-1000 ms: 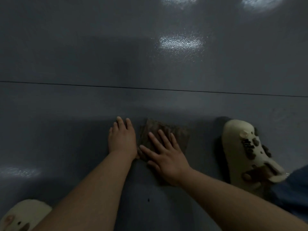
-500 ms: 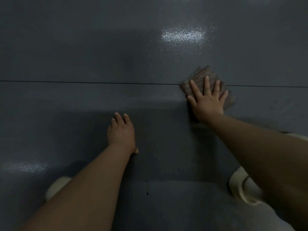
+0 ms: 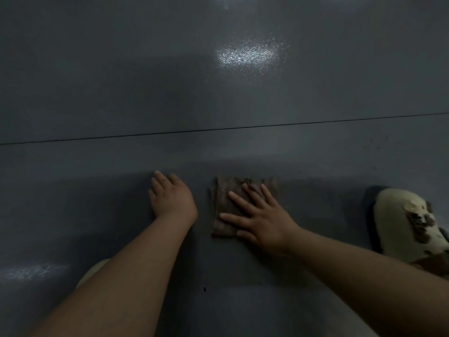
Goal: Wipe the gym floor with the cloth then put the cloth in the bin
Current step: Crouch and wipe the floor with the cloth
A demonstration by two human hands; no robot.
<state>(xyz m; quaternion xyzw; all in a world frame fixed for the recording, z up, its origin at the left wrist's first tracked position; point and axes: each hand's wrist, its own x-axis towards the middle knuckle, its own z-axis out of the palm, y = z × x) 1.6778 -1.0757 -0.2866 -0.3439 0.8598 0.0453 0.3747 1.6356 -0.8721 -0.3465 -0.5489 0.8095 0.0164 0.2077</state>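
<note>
Head camera view, angled down at a dark grey gym floor [image 3: 243, 98] in dim light. A brown cloth [image 3: 226, 203], folded into a rough rectangle, is laid flat on the floor low in the frame, just right of centre. It is pinned under the right hand [image 3: 262, 220], whose fingers [image 3: 245, 203] are stretched straight and spread across the fabric, palm down. Nothing is gripped; the cloth is simply pressed, presumably so that its whole face is kept against the floor while it is pushed about. The cloth's left and far edges are left uncovered.

Just to the left, apart from the cloth, the left hand [image 3: 171, 198] is planted flat on the bare floor with its fingers extended and nothing held, apparently as a prop to carry the weight of a person crouched low. Both forearms are seen reaching in from the bottom edge.

A cream clog [image 3: 408, 222] with dark charms is seen at the right edge. A thin seam [image 3: 218, 129] is drawn across the floor beyond the hands, and a pale reflection [image 3: 247, 55] is caught farther off. No bin is shown, so wiping is judged to be the step in hand.
</note>
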